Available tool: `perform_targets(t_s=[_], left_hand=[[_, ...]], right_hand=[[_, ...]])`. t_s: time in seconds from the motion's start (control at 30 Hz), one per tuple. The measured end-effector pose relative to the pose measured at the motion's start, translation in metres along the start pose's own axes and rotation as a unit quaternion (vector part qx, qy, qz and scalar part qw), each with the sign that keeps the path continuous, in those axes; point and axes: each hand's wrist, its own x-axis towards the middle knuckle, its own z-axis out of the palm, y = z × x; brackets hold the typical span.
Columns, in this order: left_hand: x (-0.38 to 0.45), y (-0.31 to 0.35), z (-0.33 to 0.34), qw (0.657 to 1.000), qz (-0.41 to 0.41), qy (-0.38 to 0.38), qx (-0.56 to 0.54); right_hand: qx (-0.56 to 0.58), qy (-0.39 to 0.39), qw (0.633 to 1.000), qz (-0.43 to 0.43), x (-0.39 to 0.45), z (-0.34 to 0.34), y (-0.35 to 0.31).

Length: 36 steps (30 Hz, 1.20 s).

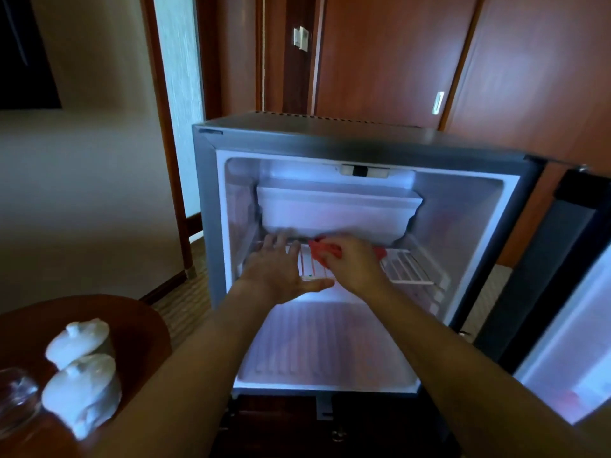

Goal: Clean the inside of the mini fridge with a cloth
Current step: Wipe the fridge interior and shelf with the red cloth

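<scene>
Right hand (350,262) wiping fridge shelf (408,267)

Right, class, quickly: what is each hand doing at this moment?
Left hand: open, fingers spread flat on the wire shelf.
Right hand: closed on the red cloth.

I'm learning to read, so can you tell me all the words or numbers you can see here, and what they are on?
No words or numbers can be read here.
Fridge: a small dark badge on the top front corner, too blurred to read.
Wire shelf: a tiny green dot at its front edge, no letters.
Wall switch: no readable marks.
Red cloth and white lidded cups: no print.
</scene>
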Motion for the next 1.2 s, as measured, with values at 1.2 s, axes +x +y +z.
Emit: perform_targets(t_s=[1.2], left_hand=[[0.004, -0.003, 0.005, 0.999, 0.013, 0.008, 0.043]], right_hand=[[-0.069, 0.052, 0.996, -0.014, -0.029, 0.013, -0.008]])
